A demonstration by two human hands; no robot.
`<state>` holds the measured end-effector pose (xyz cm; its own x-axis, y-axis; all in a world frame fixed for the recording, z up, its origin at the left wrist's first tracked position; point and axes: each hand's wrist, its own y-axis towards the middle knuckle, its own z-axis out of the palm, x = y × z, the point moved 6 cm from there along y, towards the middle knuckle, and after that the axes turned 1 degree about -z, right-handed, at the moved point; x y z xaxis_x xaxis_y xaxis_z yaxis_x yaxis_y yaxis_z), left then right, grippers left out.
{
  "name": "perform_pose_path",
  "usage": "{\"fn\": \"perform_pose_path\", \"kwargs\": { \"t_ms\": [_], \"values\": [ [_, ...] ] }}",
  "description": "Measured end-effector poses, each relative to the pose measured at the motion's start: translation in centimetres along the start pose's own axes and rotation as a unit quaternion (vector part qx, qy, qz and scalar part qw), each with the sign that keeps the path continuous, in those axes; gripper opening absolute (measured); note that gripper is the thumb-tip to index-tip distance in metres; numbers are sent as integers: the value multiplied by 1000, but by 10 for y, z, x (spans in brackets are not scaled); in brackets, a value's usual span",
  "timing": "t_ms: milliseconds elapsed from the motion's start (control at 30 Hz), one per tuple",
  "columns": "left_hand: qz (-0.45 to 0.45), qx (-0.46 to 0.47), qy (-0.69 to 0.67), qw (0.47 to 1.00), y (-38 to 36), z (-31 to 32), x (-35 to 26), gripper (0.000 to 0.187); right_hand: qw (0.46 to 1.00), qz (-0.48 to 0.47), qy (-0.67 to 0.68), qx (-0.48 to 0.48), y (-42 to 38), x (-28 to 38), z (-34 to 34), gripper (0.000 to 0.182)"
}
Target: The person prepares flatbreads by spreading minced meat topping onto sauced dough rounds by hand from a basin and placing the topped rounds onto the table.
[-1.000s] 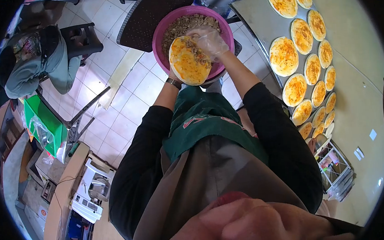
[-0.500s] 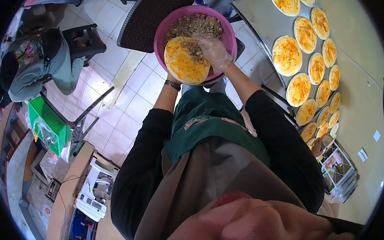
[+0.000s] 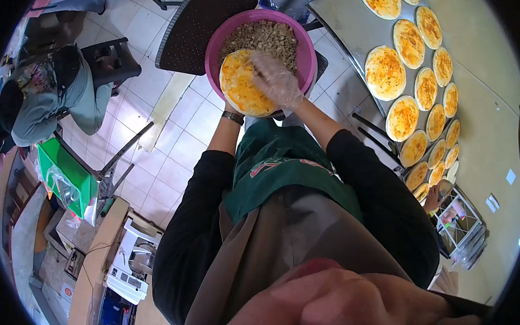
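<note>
My left hand [image 3: 230, 110] is mostly hidden beneath a round flatbread [image 3: 242, 86] with a yellow-orange topping, which it supports over the near edge of a pink basin [image 3: 212, 54]. A dark band circles the left wrist. Above the flatbread, my right hand [image 3: 277, 84], in a clear plastic glove, lies with its fingers stretched across the bread's right side. The fingers hide whatever crumbled filling lies under them. Inside the basin is a heap of greyish-brown crumbled filling [image 3: 268, 38].
Several similar flatbreads [image 3: 402, 118] lie in rows on a metal-topped table [image 3: 347, 25] at right. Another person's hand [image 3: 432, 199] is at its near end. A dark perforated chair [image 3: 188, 34] stands behind the basin. A seated person [image 3: 45, 112] and a green bin [image 3: 66, 172] are at left.
The right hand has moved left over the flatbread, covering the crumbled filling that showed on it. The whole view has shifted slightly.
</note>
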<state>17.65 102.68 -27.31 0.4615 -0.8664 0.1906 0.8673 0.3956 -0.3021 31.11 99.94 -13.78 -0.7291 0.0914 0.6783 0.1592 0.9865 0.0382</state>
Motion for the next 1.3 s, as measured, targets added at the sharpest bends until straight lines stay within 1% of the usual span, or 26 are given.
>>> {"fn": "perform_pose_path", "kwargs": {
  "t_ms": [33, 100, 133, 167, 200, 267, 300, 333, 367, 400, 533, 567, 600, 700, 767, 800, 833, 867, 933, 967, 1000, 1033, 1067, 1167, 1200, 1300],
  "values": [
    [-4, 16, -31, 999, -2, 3, 0, 63, 1000, -1, 1, 0, -3, -6, 3, 62],
    [20, -35, 34, 999, -5, 2, -3, 64, 942, 335, 37, 5, -17, -43, 6, 61],
    [13, -18, 9, 1000, -6, 7, -3, 65, 940, 338, 40, 3, -17, -41, 9, 61],
    [8, 2, -17, 1000, -4, 12, -2, 66, 991, 130, 12, -12, -3, -15, 5, 62],
    [6, 0, -19, 1000, -5, 13, 2, 66, 996, -82, -17, -24, -3, 15, 3, 63],
    [101, -184, 213, 954, -7, -2, -11, 67, 999, -31, -29, -18, -11, 17, 1, 66],
    [101, -182, 215, 954, -8, -1, -12, 67, 999, 15, -39, -14, -10, 14, 0, 69],
    [69, -93, 103, 988, -5, 8, -8, 67, 999, 12, -40, -16, -16, 0, 11, 69],
    [34, -4, -12, 999, -4, 16, -6, 67, 989, 137, -58, 9, -35, -42, 36, 66],
    [33, -6, -11, 999, -6, 15, -8, 67, 961, 263, -74, 35, -52, -70, 51, 64],
    [77, -14, 63, 995, -9, 26, -12, 63, 961, 272, 36, 40, -42, -21, 9, 63],
    [92, -33, 87, 991, -8, 29, -15, 63, 881, 328, 341, 12, -34, -2, -3, 64],
    [83, -37, 86, 992, -7, 27, -16, 63, 708, 353, 612, -14, -30, 12, -2, 66],
    [47, -36, 72, 996, -7, 14, -15, 64, 652, 321, 682, -86, -17, -6, 7, 72],
    [27, -39, 68, 997, -8, 1, -11, 64, 670, 328, 664, -60, -26, -23, 10, 71],
    [21, -42, 69, 997, -11, -4, -10, 64, 810, 328, 486, 6, -30, -48, 18, 70],
    [20, -47, 68, 996, -14, -10, -9, 64, 906, 309, 281, 73, -30, -62, 24, 70],
    [18, -54, 67, 996, -18, -15, -9, 64, 905, 309, 281, 76, -28, -61, 25, 70],
    [19, -63, 66, 996, -26, -25, -11, 64, 800, 405, 440, 56, -27, -66, 35, 60],
    [22, -68, 64, 995, -30, -30, -12, 64, 799, 406, 440, 59, -34, -91, 47, 60],
    [27, -73, 64, 995, -34, -33, -14, 64, 908, 329, 227, 128, -40, -134, 65, 60],
    [32, -80, 62, 994, -38, -36, -16, 64, 956, 227, 0, 188, -39, -156, 79, 61],
    [40, -84, 63, 994, -40, -38, -19, 65, 898, 271, -120, 324, -37, -164, 87, 49],
    [60, -92, 67, 992, -46, -40, -36, 65, 871, 373, -201, 250, -39, -113, 93, 43],
    [68, -92, 68, 991, -46, -39, -43, 65, 866, 312, -210, 330, -29, -85, 86, 51],
    [84, -93, 77, 989, -45, -30, -57, 65, 913, 244, -105, 310, -83, -204, 206, 55]
  ]
}}
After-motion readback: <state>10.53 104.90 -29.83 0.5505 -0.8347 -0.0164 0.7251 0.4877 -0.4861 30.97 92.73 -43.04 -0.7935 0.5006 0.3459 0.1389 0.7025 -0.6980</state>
